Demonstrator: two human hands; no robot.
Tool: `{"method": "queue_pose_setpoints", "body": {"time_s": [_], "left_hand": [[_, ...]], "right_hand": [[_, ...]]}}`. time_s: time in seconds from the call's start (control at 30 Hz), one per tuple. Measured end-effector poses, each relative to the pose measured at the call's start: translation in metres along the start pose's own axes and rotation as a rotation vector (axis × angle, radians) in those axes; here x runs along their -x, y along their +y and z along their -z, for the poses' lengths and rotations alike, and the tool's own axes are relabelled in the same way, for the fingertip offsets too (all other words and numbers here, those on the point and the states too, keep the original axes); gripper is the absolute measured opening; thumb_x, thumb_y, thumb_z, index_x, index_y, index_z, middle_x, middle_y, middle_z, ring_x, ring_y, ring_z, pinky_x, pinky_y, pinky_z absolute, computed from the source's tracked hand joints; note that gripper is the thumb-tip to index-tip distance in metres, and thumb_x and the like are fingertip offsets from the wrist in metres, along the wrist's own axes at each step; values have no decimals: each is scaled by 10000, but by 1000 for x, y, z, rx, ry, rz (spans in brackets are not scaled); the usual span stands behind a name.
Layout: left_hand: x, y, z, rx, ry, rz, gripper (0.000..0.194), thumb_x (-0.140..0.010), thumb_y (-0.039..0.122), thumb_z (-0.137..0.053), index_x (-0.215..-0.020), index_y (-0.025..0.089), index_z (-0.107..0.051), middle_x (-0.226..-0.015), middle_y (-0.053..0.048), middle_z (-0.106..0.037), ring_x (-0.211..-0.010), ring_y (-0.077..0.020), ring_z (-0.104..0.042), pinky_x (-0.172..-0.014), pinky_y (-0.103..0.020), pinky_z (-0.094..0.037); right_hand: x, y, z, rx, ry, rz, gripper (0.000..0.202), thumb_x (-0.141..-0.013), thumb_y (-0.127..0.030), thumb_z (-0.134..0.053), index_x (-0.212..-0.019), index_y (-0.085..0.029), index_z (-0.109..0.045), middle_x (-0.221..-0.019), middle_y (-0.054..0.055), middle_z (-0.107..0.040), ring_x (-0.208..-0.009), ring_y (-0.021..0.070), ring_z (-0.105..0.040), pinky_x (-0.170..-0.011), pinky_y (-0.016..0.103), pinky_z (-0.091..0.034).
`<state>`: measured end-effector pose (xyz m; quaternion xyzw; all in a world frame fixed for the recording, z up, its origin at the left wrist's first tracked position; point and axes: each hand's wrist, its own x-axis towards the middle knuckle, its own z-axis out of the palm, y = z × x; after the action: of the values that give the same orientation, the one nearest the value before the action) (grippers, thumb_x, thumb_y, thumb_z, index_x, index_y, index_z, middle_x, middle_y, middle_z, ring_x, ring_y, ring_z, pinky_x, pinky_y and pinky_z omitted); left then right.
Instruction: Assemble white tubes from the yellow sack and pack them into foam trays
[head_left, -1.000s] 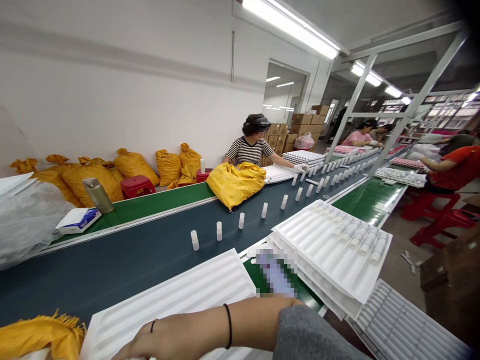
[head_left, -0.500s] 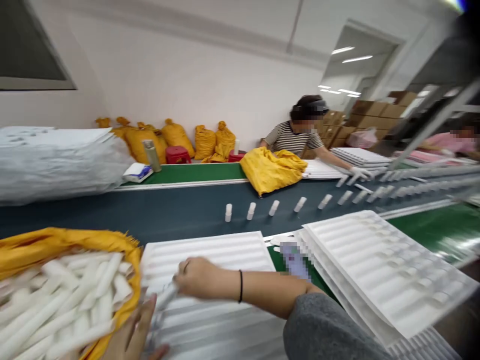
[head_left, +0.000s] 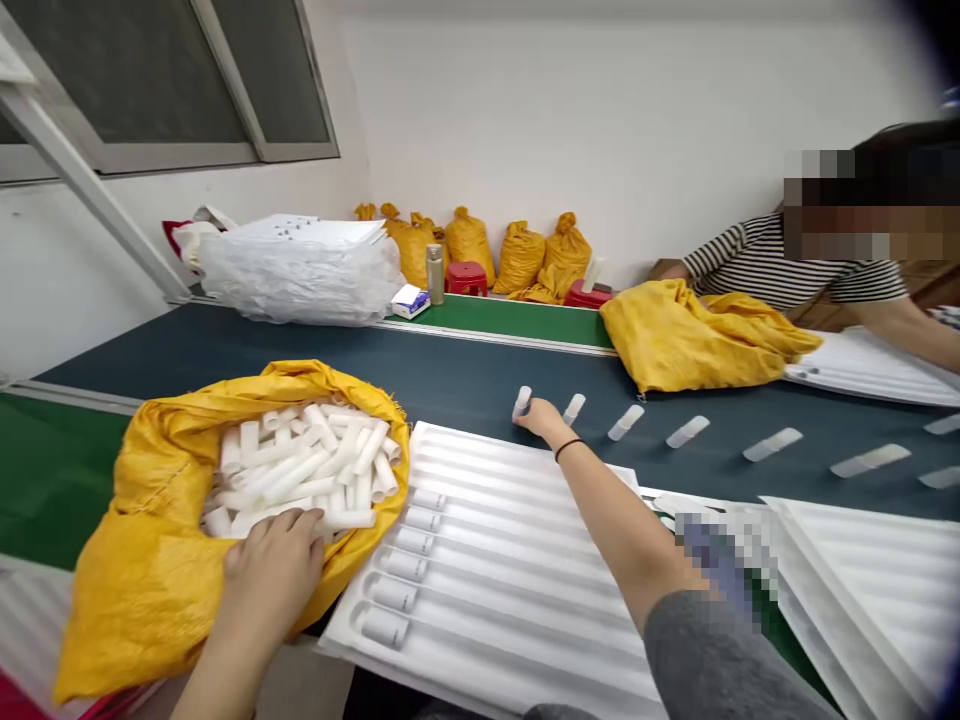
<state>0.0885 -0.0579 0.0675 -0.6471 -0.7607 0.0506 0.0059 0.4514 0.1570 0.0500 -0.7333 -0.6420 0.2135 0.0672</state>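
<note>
My right hand (head_left: 541,420) reaches across to the dark conveyor belt, its fingers closed round an upright white tube (head_left: 523,402). More such tubes stand in a row to its right. At the left, an open yellow sack (head_left: 142,560) is full of loose white plastic tubes. My left hand (head_left: 277,555) lies over the near edge of that heap, with fingers curled at the end of one loose tube (head_left: 351,519); the fingertips are partly hidden. Between my arms sits a white foam tray (head_left: 510,560) with long grooves. Several short, clear-looking sleeves (head_left: 394,595) lie at the grooves' left ends.
Further white trays (head_left: 862,570) lie at the right. Across the belt (head_left: 420,375), a co-worker in a striped top (head_left: 795,255) leans over a tray beside a yellow bag (head_left: 697,335). A plastic-wrapped stack (head_left: 300,270), tissue pack and bottle (head_left: 435,273) stand on the far side.
The view has swung left. My right hand has moved from the tray to a tube on the belt. My left hand has gone from the tray's edge onto the tubes in the sack.
</note>
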Motion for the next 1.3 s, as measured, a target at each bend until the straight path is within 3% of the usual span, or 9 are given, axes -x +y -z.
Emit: {"method": "queue_pose_setpoints", "body": {"time_s": [0.1,0.23,0.33,0.43,0.6,0.8,1.0,1.17,1.3], "left_hand": [[-1,11,4,-10,35,20,348,-854,249,-455,-1153,193,-625,-1163,-145,-608,-1055,-358,-536,-853,-544,-393],[-12,23,1,36,102,-197,315,-837,142,-458,-1057,225,-669,-1147,-120,-611,-1041,-327,-538,-868,-496,-387],[-18,26,2,282,98,-265,259,-845,148,-474,-1000,188,-678,-1047,-115,-644,-990,-288,-565,-862,-431,-421],[-13,26,9,668,218,-258,244,-862,248,-534,-1065,182,-652,-1080,-96,-641,-1041,-248,-564,-915,-371,-433],[7,30,14,1018,327,-203,240,-852,326,-598,-1064,225,-650,-1096,-49,-650,-1058,-210,-577,-937,-328,-442],[21,44,24,898,207,-416,288,-913,306,-516,-1183,231,-579,-1089,-57,-619,-1042,-193,-564,-912,-318,-441],[29,53,36,771,107,-535,338,-934,305,-473,-1252,211,-541,-1041,-71,-610,-984,-192,-579,-872,-319,-463],[32,52,33,754,228,-519,314,-916,311,-521,-1194,174,-568,-1058,-75,-657,-989,-197,-597,-875,-322,-470],[33,51,27,598,391,-541,310,-914,280,-525,-1196,158,-571,-1022,-93,-664,-951,-220,-594,-831,-350,-486]], "right_hand": [[24,-11,-6,43,-23,75,305,-913,-350,-545,-1067,-99,-625,-1067,121,-645,-993,229,-613,-877,406,-474],[82,-45,-49,-10,-128,406,253,-901,-324,-514,-939,-166,-708,-969,90,-702,-962,209,-634,-845,272,-440],[114,-69,-84,-56,-187,599,148,-802,-290,-629,-822,-173,-717,-940,89,-696,-926,207,-631,-825,259,-441],[122,-76,-97,-121,-165,686,71,-727,-197,-666,-765,-146,-698,-904,105,-679,-894,218,-619,-834,294,-446],[129,-72,-81,-320,-72,710,240,-788,-181,-577,-1024,-149,-606,-909,72,-645,-805,176,-603,-738,302,-488],[162,-68,-42,-854,-125,957,246,-896,-273,-541,-1124,-189,-579,-879,53,-630,-738,144,-603,-658,281,-510],[168,-61,-17,-601,-62,1251,291,-908,-151,-519,-1183,-220,-583,-1083,103,-620,-1026,191,-589,-893,361,-491],[164,-61,-26,-615,-25,1182,271,-909,-218,-545,-1177,-223,-588,-1024,91,-658,-904,180,-621,-812,340,-509],[165,-62,-32,-642,-153,954,287,-888,-333,-570,-1118,-175,-637,-785,53,-657,-673,149,-606,-654,294,-512]]}}
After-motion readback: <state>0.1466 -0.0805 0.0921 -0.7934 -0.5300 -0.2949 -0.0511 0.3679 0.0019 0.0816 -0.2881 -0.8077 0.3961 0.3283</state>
